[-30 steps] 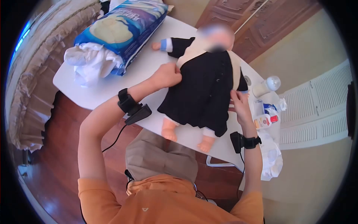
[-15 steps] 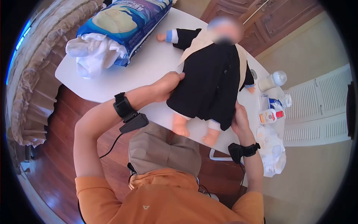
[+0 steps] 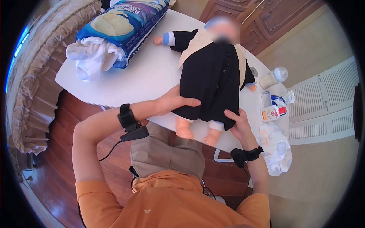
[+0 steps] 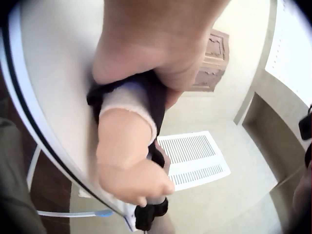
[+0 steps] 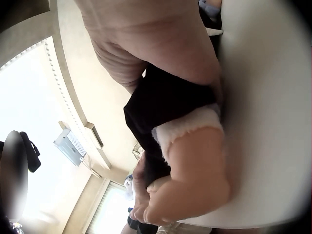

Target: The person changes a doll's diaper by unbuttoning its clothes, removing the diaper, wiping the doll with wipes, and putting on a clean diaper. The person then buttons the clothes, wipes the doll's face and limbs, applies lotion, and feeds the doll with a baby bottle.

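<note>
A baby doll [image 3: 213,137] lies on its back on the white table [image 3: 110,89], feet toward the person. It wears a black buttoned coat [image 3: 211,74] with a wide cream collar over white and blue clothing. My left hand [image 3: 171,102] holds the coat's lower left side around the leg, thumb laid across the front. At the opposite hem, my right hand [image 3: 240,123] grips the coat with its thumb on top; the other fingers are mostly hidden. Both wrist views show a bare doll leg [image 4: 124,141] below a fuzzy white cuff [image 5: 187,126] and the black hem.
An open blue diaper pack [image 3: 125,28] with white diapers [image 3: 93,57] spilling out stands at the far left. Along the right edge are a baby bottle [image 3: 273,77], a white bottle with a red cap [image 3: 272,113] and a crumpled white diaper [image 3: 274,148].
Both hands have slid down the coat's sides toward the hem, and their thumbs now lie over its front. The coat's lower part is drawn in narrower around the legs.
</note>
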A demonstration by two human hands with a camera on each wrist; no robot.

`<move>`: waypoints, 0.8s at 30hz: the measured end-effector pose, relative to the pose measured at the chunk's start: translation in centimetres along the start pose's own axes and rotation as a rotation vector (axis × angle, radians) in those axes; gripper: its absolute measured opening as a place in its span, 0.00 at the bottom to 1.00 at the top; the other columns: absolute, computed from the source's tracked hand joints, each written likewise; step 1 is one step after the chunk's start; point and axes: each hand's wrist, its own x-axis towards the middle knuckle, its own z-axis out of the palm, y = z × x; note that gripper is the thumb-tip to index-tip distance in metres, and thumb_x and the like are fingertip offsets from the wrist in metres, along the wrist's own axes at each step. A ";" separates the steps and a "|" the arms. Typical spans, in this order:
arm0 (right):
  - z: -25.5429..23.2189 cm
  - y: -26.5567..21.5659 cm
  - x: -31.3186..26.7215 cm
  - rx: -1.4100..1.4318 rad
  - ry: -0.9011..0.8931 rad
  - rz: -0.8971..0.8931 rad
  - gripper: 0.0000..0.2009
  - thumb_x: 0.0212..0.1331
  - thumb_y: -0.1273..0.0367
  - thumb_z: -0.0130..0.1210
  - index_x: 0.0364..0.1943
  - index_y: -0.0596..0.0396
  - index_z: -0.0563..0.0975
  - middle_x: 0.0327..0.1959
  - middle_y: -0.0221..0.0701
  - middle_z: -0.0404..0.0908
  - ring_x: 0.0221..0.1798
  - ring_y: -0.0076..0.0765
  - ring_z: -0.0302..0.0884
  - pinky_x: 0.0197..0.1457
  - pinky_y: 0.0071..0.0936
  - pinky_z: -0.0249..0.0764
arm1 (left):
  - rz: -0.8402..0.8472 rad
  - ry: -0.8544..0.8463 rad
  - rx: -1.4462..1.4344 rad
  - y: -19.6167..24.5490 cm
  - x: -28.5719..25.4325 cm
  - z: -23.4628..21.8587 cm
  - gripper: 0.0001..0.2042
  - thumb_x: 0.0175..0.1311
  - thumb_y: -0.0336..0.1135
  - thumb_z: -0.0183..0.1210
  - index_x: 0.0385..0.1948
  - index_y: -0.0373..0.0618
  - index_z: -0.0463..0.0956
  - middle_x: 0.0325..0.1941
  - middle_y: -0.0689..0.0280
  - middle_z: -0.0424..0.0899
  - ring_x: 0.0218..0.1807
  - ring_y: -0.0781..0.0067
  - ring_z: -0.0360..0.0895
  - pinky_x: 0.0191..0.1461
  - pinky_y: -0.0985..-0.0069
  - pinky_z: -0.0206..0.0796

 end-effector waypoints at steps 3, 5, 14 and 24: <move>0.0 0.1 -0.6 -0.185 0.006 -0.008 0.20 0.45 0.69 0.60 0.41 0.67 0.68 0.37 0.35 0.75 0.40 0.27 0.72 0.46 0.23 0.68 | 0.072 0.139 0.381 0.0 -0.7 0.4 0.30 0.50 0.38 0.59 0.53 0.33 0.57 0.51 0.58 0.68 0.52 0.69 0.66 0.57 0.72 0.56; -0.1 0.1 -1.0 -0.323 -0.003 -0.032 0.21 0.45 0.67 0.61 0.40 0.68 0.69 0.35 0.35 0.75 0.38 0.26 0.72 0.43 0.22 0.68 | -0.161 0.119 0.751 0.4 -0.9 0.2 0.33 0.50 0.41 0.59 0.54 0.31 0.55 0.53 0.51 0.64 0.56 0.61 0.60 0.59 0.72 0.53; -0.4 0.2 -0.7 -1.359 0.315 -0.577 0.38 0.52 0.48 0.48 0.47 0.79 0.61 0.26 0.49 0.74 0.28 0.43 0.73 0.30 0.32 0.69 | 0.403 0.537 1.105 -0.7 -1.1 1.8 0.49 0.44 0.45 0.61 0.58 0.32 0.32 0.57 0.35 0.45 0.59 0.40 0.49 0.60 0.65 0.50; -3.0 -4.3 1.7 -1.027 0.254 -0.147 0.35 0.55 0.51 0.46 0.50 0.78 0.59 0.24 0.50 0.75 0.34 0.40 0.76 0.40 0.29 0.68 | 0.419 0.671 0.899 0.8 1.3 0.1 0.33 0.55 0.43 0.51 0.56 0.30 0.47 0.58 0.40 0.53 0.60 0.45 0.52 0.62 0.64 0.45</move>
